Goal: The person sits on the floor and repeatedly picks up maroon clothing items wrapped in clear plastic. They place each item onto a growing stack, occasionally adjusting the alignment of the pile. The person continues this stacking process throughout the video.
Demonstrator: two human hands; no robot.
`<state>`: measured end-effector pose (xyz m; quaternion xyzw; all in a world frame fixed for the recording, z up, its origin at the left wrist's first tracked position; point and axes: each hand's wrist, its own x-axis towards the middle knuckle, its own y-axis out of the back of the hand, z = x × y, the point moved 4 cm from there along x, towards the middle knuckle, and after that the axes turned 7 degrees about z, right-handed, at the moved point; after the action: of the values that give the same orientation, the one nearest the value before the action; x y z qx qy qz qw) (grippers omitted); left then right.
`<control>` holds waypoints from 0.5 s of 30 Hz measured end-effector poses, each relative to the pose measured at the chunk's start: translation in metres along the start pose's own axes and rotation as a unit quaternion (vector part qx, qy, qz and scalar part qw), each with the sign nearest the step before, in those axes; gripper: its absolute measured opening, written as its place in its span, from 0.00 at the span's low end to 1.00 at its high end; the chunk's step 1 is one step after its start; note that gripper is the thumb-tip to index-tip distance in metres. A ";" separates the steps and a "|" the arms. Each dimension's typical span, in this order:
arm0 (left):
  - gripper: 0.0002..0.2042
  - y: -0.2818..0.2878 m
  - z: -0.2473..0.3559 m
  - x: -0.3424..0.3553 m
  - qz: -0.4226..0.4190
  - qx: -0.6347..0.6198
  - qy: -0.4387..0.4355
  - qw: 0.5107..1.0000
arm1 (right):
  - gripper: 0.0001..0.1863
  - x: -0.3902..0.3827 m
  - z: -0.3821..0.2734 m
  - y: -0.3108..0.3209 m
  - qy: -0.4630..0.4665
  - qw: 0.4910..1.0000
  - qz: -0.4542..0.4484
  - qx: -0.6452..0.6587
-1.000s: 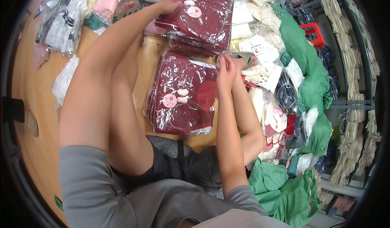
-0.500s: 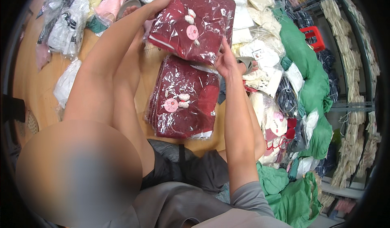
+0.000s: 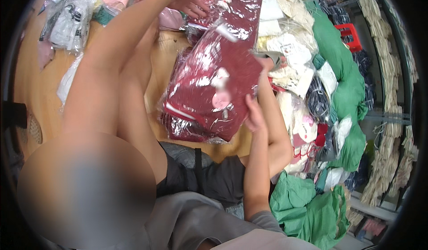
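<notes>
My right hand grips the right edge of a plastic-bagged dark red garment, its thumb against the wrapping. That garment, smeared by motion, lies tilted over a near stack of similar bagged garments. It carries a round pink tag and a small white ornament. Beyond it, another bagged dark red garment shows, also with a pink tag. My left hand is at that far garment's left side, fingers spread and holding nothing. Whether its fingertips touch the plastic I cannot tell.
Bagged clothes lie on the wooden floor at the far left. Cream and white bagged clothes and a long green bundle line the right. A red basket and racks of hanging items stand beyond.
The bagged garment has come down toward me onto the near stack, uncovering another one beyond. My left hand has let go of it; my right hand has moved nearer with it.
</notes>
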<state>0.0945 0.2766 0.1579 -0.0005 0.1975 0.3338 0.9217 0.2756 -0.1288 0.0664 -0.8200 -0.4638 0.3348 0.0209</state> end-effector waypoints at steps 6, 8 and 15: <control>0.53 0.018 -0.028 0.023 0.017 0.149 0.033 0.988 | 0.30 0.000 0.046 0.023 -0.054 0.991 0.101 -0.064; 0.49 0.020 -0.028 0.030 0.044 0.150 0.021 0.987 | 0.27 0.007 0.038 0.028 -0.046 0.992 0.086 -0.080; 0.42 0.035 -0.039 0.043 0.069 0.167 0.034 0.983 | 0.26 0.017 0.044 0.040 0.069 0.958 0.105 -0.256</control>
<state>0.0886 0.3250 0.1107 0.1558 0.2814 0.3589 0.8762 0.2865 -0.1502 0.0094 -0.8629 -0.4431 0.1477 -0.1932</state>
